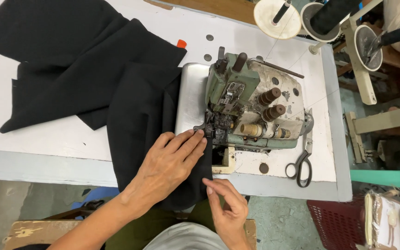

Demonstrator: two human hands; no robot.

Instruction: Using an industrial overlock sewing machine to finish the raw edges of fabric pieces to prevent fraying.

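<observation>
Your left hand [172,159] lies flat, fingers spread, pressing the black fabric [140,115] at the sewing machine's [246,106] 9 o'clock side on the counter [47,143]. Your right hand [228,203] seems to pinch the soft, limp hem; hold near that edge.

view: single head camera, worn by the person
facing: steeply down over the white tabletop [47,139]
nearness: close, forearms entering from the bottom edge
coverage: sewing machine [251,106] centred, floor at right
shared: no second view
</observation>
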